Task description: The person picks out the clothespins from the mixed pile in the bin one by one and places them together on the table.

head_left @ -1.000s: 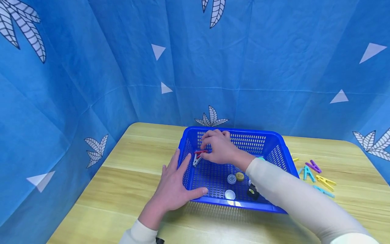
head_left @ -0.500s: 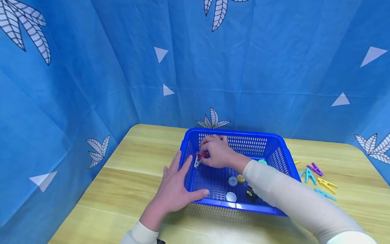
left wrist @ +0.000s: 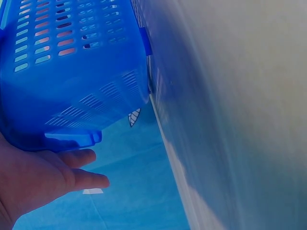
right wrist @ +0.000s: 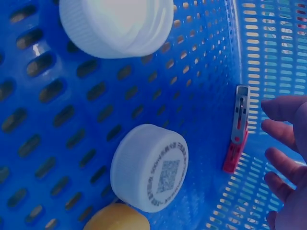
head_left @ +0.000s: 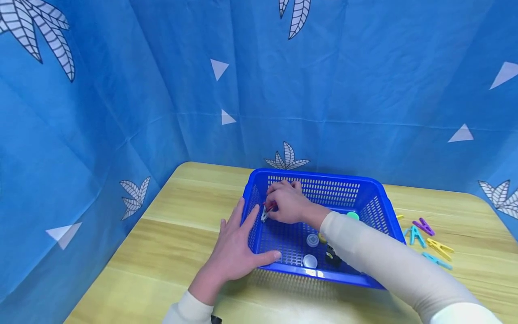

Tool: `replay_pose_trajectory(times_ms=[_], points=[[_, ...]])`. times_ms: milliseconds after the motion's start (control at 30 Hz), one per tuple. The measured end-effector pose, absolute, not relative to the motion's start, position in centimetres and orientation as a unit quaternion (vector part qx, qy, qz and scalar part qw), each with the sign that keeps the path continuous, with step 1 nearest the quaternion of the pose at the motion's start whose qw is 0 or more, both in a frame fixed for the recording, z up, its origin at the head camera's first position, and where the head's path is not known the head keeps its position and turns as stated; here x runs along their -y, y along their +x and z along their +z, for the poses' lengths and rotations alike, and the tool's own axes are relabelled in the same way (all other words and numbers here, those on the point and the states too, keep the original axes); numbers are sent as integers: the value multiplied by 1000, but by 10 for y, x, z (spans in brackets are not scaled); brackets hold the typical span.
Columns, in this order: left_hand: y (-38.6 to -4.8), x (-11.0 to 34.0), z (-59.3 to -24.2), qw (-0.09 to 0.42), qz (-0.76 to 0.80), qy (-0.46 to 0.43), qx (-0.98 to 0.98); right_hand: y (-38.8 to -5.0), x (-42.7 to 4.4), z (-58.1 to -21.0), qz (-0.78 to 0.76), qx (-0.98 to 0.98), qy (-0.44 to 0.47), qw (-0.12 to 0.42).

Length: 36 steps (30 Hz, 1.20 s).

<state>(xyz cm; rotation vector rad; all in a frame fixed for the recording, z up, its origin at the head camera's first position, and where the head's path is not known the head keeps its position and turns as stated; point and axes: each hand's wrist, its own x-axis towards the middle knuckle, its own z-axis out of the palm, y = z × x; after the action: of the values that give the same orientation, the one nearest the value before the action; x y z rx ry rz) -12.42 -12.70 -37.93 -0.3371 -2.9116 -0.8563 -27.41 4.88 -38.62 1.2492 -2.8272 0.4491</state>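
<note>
A blue plastic basket [head_left: 315, 173] stands on the table. My left hand [head_left: 232, 249] is at its left end with fingers spread, the thumb over the near rim. In the left wrist view, fingers of the left hand [left wrist: 43, 179] extend under the basket's rim. Inside the basket, my right hand [head_left: 285, 202] is over the left end. In the right wrist view a grey clothespin [right wrist: 241, 115] and a red clothespin [right wrist: 235, 155] lie against the wall, close to the right hand [right wrist: 290, 153]; its loosely bent fingers appear apart from them.
White bottle caps [right wrist: 149, 167], a yellow cap [right wrist: 117, 219], a green cap [head_left: 353, 216] and a black item [head_left: 332, 256] lie in the basket. Right of it, a purple clothespin [head_left: 424, 226], a yellow clothespin [head_left: 440, 248] and light-blue ones [head_left: 437, 261] lie on the table. A blue curtain [head_left: 323, 90] hangs behind.
The red clothespin has shifted lower, closer to the grey one, and shows less behind my right fingers. My right hand has dipped slightly. The left hand keeps its place at the basket.
</note>
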Motion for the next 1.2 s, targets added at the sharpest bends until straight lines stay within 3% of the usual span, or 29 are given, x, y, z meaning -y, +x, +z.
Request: replay_pose_trajectory(times_ms=[1200], points=[[-124, 126, -378, 39, -282, -110, 952, -277, -43, -403, 77, 912, 402, 22]])
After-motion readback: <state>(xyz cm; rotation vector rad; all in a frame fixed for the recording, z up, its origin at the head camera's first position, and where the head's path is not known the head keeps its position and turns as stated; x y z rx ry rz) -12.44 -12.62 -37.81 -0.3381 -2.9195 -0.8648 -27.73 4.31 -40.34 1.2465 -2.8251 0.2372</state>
